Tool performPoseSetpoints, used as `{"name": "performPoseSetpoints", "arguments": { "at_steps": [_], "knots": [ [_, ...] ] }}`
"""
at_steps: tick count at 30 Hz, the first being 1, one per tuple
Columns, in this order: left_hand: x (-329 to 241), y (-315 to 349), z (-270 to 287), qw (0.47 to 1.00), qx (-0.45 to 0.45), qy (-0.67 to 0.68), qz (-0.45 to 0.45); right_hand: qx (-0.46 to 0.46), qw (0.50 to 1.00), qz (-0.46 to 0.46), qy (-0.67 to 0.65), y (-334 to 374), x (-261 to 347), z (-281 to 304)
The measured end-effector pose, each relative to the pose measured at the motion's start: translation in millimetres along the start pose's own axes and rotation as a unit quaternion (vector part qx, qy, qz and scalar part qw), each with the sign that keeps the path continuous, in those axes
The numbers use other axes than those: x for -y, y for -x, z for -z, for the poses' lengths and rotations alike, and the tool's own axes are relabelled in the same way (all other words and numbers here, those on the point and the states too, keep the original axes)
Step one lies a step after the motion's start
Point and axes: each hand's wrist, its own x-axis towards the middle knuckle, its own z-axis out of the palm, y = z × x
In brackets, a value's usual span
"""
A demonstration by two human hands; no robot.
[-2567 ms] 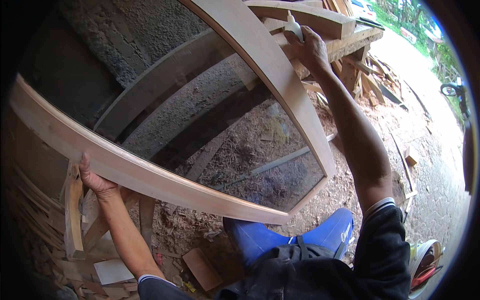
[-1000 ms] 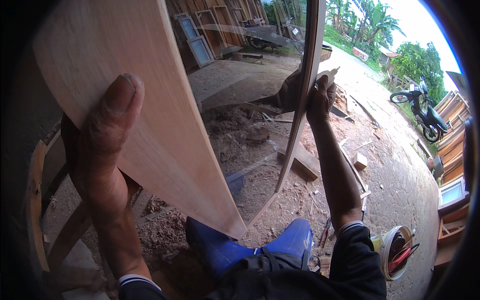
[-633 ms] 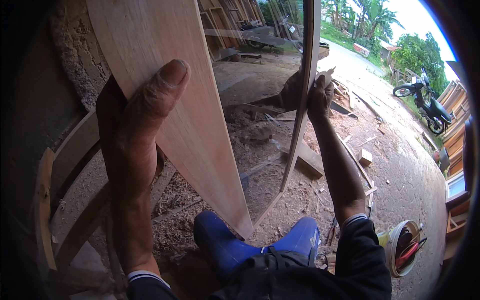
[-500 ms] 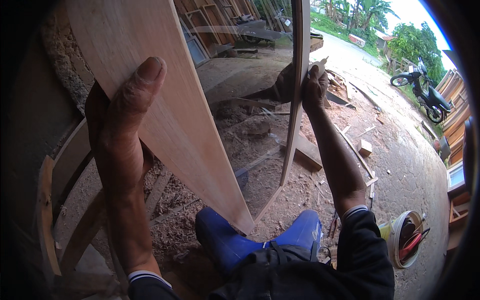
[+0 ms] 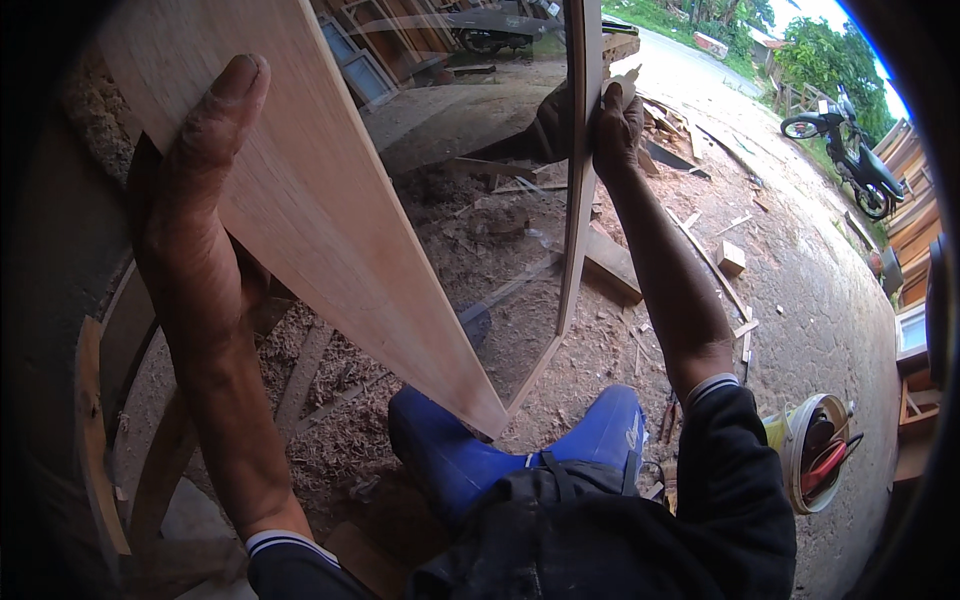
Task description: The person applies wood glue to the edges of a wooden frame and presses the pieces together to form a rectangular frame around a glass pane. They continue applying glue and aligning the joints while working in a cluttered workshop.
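Observation:
A wood-framed glass panel [image 5: 275,165] stands tilted in front of me, its lower corner just above my boots. My left hand [image 5: 200,190] is closed on the broad left rail, thumb lying across its face and fingers hidden behind. The clear glass [image 5: 450,230] reflects wood and an arm. At the thin right rail [image 5: 583,200], my right hand [image 5: 618,135] is closed around a small whitish piece with a pointed tip [image 5: 622,86], held against or right beside the rail. I cannot make out exactly what that piece is.
Blue boots [image 5: 450,460] stand among wood shavings and offcuts. A white bucket with tools [image 5: 812,425] sits at the right. A small wood block [image 5: 731,260] and a thick board [image 5: 612,262] lie on the ground. A motorcycle [image 5: 850,160] is parked farther off.
The panel's upper part has swung left and up, and my left hand has gone with it. My right hand has shifted slightly up and left, still on the whitish piece.

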Motion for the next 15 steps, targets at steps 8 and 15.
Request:
{"name": "performPoseSetpoints", "arguments": {
  "at_steps": [8,15],
  "knots": [
    [11.4,2.2,5.6,1.000,0.013,-0.003,0.018,-0.006,1.000,-0.009,-0.010,3.4,-2.3,-2.2],
    [20.7,3.9,4.8,0.999,0.017,-0.033,-0.033,-0.024,0.998,0.001,0.061,5.0,-0.8,-0.4]
  ]
}}
